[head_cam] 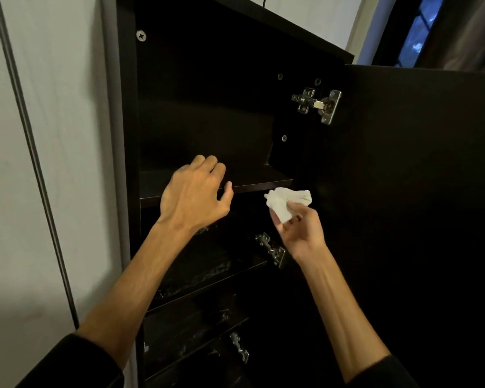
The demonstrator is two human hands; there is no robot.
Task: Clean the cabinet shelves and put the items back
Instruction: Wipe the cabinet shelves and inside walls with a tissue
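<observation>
A pale wall is filling the space to the left of the left hand, and a thin dark strip is running down it at a slant, from high above that hand to well below it. Far up and to the right of the right hand, a window is showing patches of blue, with a curtain hanging just beside it on the right.
</observation>
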